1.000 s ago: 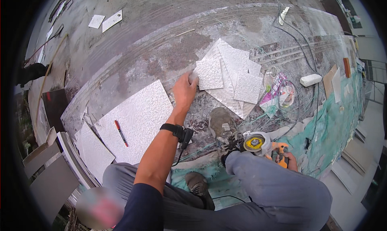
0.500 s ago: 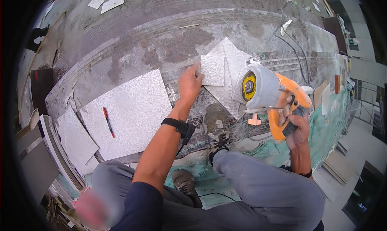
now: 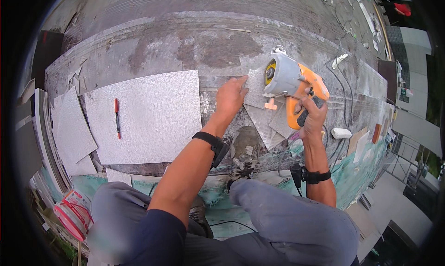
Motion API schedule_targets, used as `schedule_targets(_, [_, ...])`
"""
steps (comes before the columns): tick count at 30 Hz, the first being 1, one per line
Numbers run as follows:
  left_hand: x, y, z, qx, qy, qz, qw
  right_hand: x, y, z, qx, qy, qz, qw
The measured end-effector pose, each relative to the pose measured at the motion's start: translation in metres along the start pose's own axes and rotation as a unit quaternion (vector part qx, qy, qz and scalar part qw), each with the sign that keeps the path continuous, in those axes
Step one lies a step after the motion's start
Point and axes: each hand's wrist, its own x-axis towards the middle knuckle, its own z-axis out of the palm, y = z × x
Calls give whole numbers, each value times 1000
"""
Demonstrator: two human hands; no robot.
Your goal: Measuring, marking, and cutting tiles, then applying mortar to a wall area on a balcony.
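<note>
My right hand (image 3: 311, 114) is wrapped round the handle of a handheld tile cutter (image 3: 286, 78) with a grey guard and orange grip. The cutter sits over the small textured tile piece (image 3: 256, 95), hiding much of it. At that piece's left edge, my left hand (image 3: 230, 96) is closed on it with fingertips and thumb. Under it lie other pointed tile offcuts (image 3: 266, 127), overlapping. My shoe (image 3: 245, 145) stands close beside them. Left of my left forearm lies a large textured tile (image 3: 157, 122) with a red and black marker (image 3: 117, 119) on it.
Cut tile pieces (image 3: 72, 122) and a stack of boards (image 3: 46, 136) lie at the far left. A red and white bucket (image 3: 74, 215) stands lower left. A cable (image 3: 340, 76) and a white block (image 3: 341, 133) lie at the right, near green netting (image 3: 357, 180).
The tile cutter has moved left, over the small tile piece, and my right hand has moved with it. My left hand stays at the tile's left edge. The view has shifted.
</note>
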Motion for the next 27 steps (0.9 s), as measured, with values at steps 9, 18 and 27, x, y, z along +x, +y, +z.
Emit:
schedule_targets(9, [-8, -11, -3, 2, -21, -20, 1000, -1, 22, 12, -22, -2, 0, 1000])
schedule_targets(18, [-11, -4, -6, 5, -48, -41, 998, -3, 30, 11, -18, 11, 0, 1000])
schedule_targets(27, [-12, -10, -1, 4, -24, -17, 1000, -1, 32, 10, -12, -5, 0, 1000])
